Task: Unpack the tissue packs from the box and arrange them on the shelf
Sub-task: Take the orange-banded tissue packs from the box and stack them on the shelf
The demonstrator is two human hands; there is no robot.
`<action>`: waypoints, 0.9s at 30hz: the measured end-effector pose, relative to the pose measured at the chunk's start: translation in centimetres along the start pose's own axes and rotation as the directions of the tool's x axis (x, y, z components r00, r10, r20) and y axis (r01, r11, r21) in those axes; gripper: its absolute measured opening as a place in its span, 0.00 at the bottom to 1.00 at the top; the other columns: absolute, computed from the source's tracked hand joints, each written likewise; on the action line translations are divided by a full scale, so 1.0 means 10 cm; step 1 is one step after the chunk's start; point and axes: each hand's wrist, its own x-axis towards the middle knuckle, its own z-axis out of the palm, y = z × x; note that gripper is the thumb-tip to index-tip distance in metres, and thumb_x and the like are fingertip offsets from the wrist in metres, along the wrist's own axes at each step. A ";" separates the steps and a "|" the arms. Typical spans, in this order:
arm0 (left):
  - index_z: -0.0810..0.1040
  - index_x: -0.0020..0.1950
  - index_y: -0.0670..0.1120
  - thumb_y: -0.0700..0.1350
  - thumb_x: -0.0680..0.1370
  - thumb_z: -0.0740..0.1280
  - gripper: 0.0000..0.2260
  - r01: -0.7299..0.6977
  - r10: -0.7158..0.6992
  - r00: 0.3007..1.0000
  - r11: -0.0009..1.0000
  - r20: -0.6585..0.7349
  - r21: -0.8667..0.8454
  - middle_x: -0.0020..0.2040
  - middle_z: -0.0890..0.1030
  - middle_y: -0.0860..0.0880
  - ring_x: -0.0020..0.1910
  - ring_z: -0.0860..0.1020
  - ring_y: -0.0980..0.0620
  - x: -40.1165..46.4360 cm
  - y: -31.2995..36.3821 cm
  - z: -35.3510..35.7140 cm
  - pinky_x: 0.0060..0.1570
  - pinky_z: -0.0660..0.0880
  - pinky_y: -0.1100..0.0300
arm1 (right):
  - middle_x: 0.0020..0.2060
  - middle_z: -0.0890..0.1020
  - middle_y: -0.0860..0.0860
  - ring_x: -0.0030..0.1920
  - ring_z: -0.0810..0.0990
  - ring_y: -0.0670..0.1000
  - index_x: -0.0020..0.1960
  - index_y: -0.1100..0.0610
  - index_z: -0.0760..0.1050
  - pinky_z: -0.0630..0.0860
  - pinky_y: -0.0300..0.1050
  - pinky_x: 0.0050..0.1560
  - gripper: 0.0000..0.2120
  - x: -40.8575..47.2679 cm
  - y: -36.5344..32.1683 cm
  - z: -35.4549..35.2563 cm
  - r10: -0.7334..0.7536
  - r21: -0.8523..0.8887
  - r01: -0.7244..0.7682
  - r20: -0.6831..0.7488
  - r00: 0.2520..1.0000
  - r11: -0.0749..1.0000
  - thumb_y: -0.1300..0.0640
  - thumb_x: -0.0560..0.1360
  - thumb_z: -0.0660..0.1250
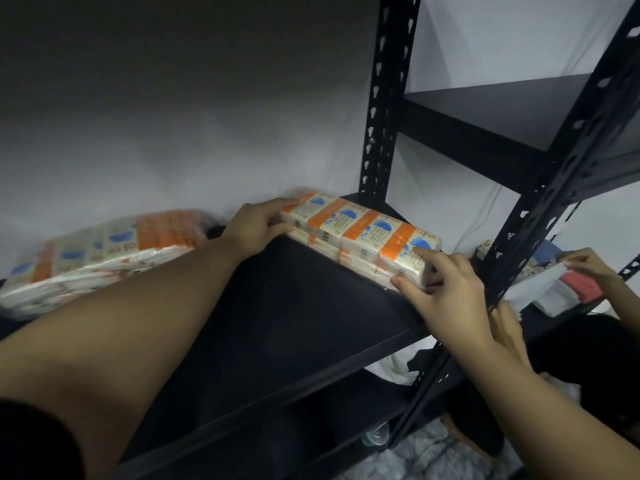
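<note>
Head view, black shelf (277, 327) by grey wall (173, 116), left hand (256, 230), right hand (446, 292) gripping tissue pack (360, 233)

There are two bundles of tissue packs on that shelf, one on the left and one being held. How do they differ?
The held bundle sits toward the back of the black shelf, with the left hand and right hand gripping its two ends; the left bundle lies untouched. The held bundle looks sharp and lies squarely; the left bundle is blurred, its wrap looser. Both show orange bands and blue marks on cream packs.
</note>
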 end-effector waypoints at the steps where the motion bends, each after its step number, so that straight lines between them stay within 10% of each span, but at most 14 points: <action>1: 0.72 0.76 0.62 0.47 0.79 0.73 0.26 -0.002 0.001 1.000 1.000 -0.016 -0.012 0.56 0.85 0.54 0.58 0.81 0.54 -0.01 -0.02 0.02 0.67 0.73 0.57 | 0.58 0.75 0.49 0.54 0.80 0.51 0.70 0.49 0.77 0.84 0.51 0.55 0.29 0.00 -0.01 0.00 -0.001 0.005 0.001 -0.004 1.000 1.000 0.44 0.72 0.78; 7: 0.60 0.82 0.51 0.49 0.78 0.75 0.37 0.123 -0.147 0.982 0.975 -0.122 -0.185 0.71 0.78 0.46 0.67 0.78 0.49 -0.25 -0.05 0.13 0.72 0.71 0.50 | 0.59 0.73 0.50 0.57 0.75 0.51 0.64 0.52 0.81 0.81 0.50 0.48 0.27 -0.02 -0.23 -0.10 -0.144 -0.248 0.119 -0.085 0.986 0.961 0.39 0.70 0.78; 12: 0.76 0.67 0.41 0.54 0.76 0.75 0.25 0.185 -0.191 0.948 0.982 -0.255 -0.046 0.63 0.78 0.42 0.63 0.77 0.43 -0.54 0.15 0.30 0.62 0.71 0.56 | 0.56 0.77 0.52 0.58 0.72 0.56 0.60 0.54 0.83 0.74 0.56 0.57 0.26 0.34 -0.63 -0.07 -0.347 -0.350 0.329 0.012 0.938 0.877 0.36 0.73 0.73; 20: 0.76 0.73 0.49 0.68 0.72 0.72 0.35 0.154 -0.149 0.980 0.988 -0.132 0.024 0.70 0.78 0.46 0.70 0.75 0.46 -0.61 0.59 0.63 0.76 0.63 0.42 | 0.71 0.73 0.52 0.68 0.74 0.57 0.77 0.41 0.68 0.73 0.58 0.69 0.40 1.02 -0.84 0.12 -0.048 -0.333 0.236 0.488 0.872 0.913 0.25 0.70 0.65; 27: 0.71 0.77 0.50 0.74 0.71 0.68 0.42 0.135 -0.131 0.990 0.988 -0.055 0.076 0.76 0.73 0.49 0.76 0.69 0.49 -0.32 0.73 0.78 0.80 0.52 0.40 | 0.67 0.76 0.50 0.64 0.76 0.56 0.73 0.41 0.73 0.74 0.60 0.65 0.43 1.08 -0.63 0.04 0.029 -0.371 0.146 0.428 0.903 0.917 0.20 0.65 0.57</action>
